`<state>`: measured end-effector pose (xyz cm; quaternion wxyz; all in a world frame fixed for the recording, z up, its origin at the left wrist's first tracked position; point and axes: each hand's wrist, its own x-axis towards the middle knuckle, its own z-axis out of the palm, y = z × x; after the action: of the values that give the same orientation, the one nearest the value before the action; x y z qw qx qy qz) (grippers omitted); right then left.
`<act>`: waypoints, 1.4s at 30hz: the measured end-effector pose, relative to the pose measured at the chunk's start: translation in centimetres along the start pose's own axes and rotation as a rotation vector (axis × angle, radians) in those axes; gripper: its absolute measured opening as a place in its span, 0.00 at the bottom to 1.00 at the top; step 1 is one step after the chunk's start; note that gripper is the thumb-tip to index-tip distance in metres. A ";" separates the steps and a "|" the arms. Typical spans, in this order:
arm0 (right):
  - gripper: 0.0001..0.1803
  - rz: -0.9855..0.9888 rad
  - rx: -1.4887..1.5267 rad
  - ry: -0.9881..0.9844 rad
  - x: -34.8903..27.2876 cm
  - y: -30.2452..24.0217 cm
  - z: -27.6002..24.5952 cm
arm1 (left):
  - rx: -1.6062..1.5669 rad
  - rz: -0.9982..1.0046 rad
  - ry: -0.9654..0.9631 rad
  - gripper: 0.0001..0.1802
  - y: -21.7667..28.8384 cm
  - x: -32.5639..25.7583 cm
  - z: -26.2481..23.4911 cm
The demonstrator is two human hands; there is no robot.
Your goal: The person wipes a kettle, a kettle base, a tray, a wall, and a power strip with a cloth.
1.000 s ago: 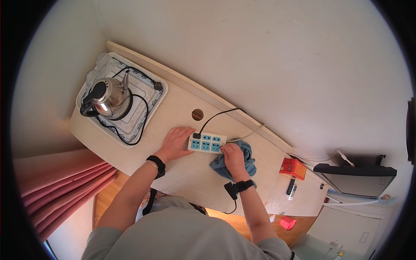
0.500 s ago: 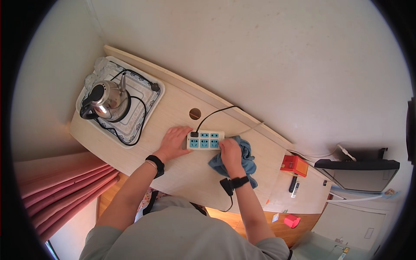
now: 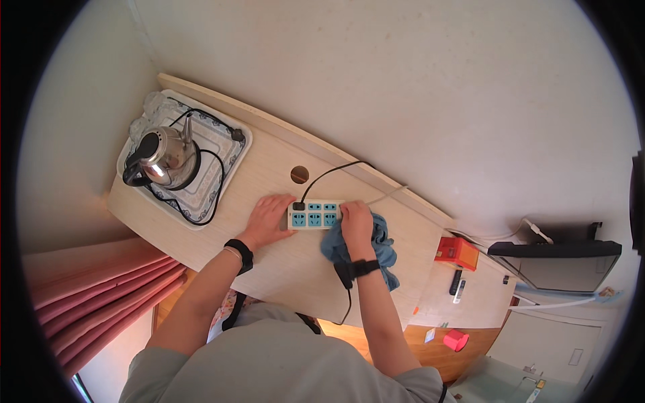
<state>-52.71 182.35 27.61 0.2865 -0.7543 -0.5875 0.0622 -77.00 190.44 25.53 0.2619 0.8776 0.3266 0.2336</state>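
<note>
**Kettle, tray and clutter share a pale wooden desk**

A steel kettle (image 3: 164, 158) with a black handle stands on a patterned white tray (image 3: 225, 168) at the far left end of a light wooden desk (image 3: 269, 262), a black cord looped around it. A round cable hole (image 3: 299, 174) pierces the desktop near the wall. To the right, an orange box (image 3: 456, 252) rests near a dark monitor (image 3: 557, 258). Pink curtains (image 3: 87, 289) hang at the left, and a small pink cup (image 3: 456, 340) sits lower down.

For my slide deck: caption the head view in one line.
Left hand steadies a white power strip on a wooden desk while the right hand presses a blue cloth beside it.
</note>
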 end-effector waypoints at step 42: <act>0.04 0.063 -0.021 0.063 -2.0 -2.1 2.5 | 0.036 -0.012 0.017 0.43 0.0 -0.3 0.4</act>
<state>-56.16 181.69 26.10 0.2950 -0.7770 -0.5546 0.0411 -76.92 190.09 25.17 0.2446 0.8782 0.3383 0.2335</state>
